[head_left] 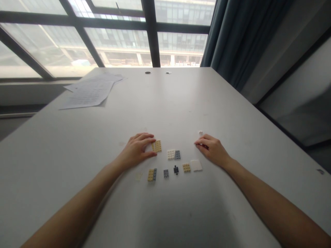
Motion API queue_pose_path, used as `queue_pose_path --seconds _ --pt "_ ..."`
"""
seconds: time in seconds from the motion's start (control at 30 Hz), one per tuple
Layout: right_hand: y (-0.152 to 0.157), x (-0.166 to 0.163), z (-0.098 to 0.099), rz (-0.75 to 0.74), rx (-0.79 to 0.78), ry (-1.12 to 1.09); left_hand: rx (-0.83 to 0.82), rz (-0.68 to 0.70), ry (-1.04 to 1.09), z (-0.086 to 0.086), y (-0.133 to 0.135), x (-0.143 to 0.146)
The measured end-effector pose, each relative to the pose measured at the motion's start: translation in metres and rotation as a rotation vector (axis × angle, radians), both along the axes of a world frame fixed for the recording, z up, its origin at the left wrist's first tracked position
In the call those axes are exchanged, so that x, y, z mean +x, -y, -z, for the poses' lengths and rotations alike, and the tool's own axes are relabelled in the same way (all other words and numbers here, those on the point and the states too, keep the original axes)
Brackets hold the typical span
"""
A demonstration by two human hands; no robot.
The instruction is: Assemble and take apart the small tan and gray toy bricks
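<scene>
My left hand (141, 146) rests on the table at a tan studded building plate (158, 146). Its thumb and index finger bracket the near and far edges of the plate, and a yellowish strip shows beside it in the grip. My right hand (210, 148) is pinched closed over the table to the right, with a tiny pale bit at the fingertips too small to name. Just beyond it lies a small white piece (200, 132). Between the hands, a white studded plate (171, 154) lies against a dark grey one (177, 154).
Nearer me lie a tan-and-grey plate pair (151, 174), a grey plate (166, 173), a black piece with end knobs (176, 169), a tan plate (186, 167), a smooth white tile (196, 165) and a pale translucent piece (139, 176). Printed papers (90, 91) lie far left.
</scene>
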State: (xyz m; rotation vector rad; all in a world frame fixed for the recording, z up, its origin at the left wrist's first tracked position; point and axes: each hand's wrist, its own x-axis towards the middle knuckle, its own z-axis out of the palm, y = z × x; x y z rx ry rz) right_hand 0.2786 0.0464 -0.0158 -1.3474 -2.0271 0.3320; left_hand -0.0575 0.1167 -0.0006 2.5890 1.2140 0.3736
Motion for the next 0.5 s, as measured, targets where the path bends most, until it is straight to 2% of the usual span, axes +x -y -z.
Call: queue_pose_path --seconds 0.27,0.5 --pt "0.000 0.000 0.000 0.003 0.001 0.000 0.044 -0.086 0.009 -0.006 0.010 0.012" --pt "0.000 -0.001 0.000 0.005 0.000 -0.001 -0.032 -0.084 0.057 -0.007 0.010 0.021"
